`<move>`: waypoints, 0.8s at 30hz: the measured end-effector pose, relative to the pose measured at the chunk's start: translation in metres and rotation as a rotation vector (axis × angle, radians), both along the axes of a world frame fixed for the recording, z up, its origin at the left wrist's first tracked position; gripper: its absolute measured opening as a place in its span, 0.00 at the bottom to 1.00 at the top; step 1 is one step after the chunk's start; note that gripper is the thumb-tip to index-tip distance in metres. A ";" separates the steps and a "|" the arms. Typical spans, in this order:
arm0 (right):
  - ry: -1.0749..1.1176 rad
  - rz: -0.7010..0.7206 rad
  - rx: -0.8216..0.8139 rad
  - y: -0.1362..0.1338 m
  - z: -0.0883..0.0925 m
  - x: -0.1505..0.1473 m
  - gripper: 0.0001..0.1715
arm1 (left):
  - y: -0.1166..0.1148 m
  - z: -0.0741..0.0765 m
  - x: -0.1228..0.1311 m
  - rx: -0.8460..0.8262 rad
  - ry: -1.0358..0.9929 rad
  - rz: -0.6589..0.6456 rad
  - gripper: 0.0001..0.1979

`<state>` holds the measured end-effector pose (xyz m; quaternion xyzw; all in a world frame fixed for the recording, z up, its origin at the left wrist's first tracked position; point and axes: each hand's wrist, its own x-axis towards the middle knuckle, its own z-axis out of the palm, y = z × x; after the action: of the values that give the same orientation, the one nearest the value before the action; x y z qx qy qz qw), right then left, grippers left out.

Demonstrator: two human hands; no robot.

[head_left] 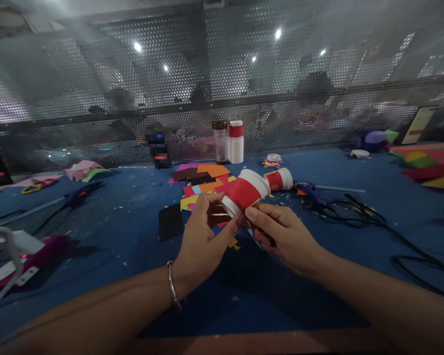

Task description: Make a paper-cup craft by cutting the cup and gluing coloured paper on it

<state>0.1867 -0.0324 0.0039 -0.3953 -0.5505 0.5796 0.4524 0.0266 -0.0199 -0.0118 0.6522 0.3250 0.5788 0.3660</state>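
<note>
A white paper cup with a red band [247,190] is tilted on its side above the table's middle. My left hand [209,236] is closed round its lower left end, thumb underneath and fingers behind. My right hand [281,231] is at the cup's lower right side, thumb and curled fingers pinched together near a yellowish edge. A thin greyish strip shows below those fingers; what they hold is partly hidden. Just behind lies another red-banded paper cup [279,180] on its side. Coloured paper pieces [207,185] are spread beyond my left hand.
A glue gun [311,192] with a looping black cable lies at right, another glue gun [82,192] at left. Stacked cups [236,148] stand beside a clear jar [220,145] before the perforated screen. A black flat piece [170,222] and a magenta power strip [48,256] lie leftward.
</note>
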 end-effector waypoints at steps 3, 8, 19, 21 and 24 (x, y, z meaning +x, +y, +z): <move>-0.006 -0.007 0.012 0.000 -0.001 0.000 0.26 | 0.000 0.000 0.000 -0.005 -0.005 -0.007 0.16; -0.019 -0.004 0.033 0.000 -0.001 0.001 0.25 | 0.001 0.000 -0.001 -0.019 0.015 0.004 0.17; -0.037 -0.012 0.074 0.001 -0.002 0.000 0.24 | 0.001 0.001 0.000 -0.041 -0.020 -0.016 0.17; -0.046 -0.019 0.078 0.001 -0.002 0.000 0.23 | 0.001 0.001 0.000 -0.044 -0.032 -0.020 0.17; -0.059 -0.020 0.089 0.001 -0.002 0.001 0.23 | 0.001 0.001 0.000 -0.065 -0.052 -0.031 0.17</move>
<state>0.1874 -0.0318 0.0015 -0.3971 -0.5848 0.5382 0.4589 0.0264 -0.0187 -0.0104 0.6298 0.3236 0.5789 0.4044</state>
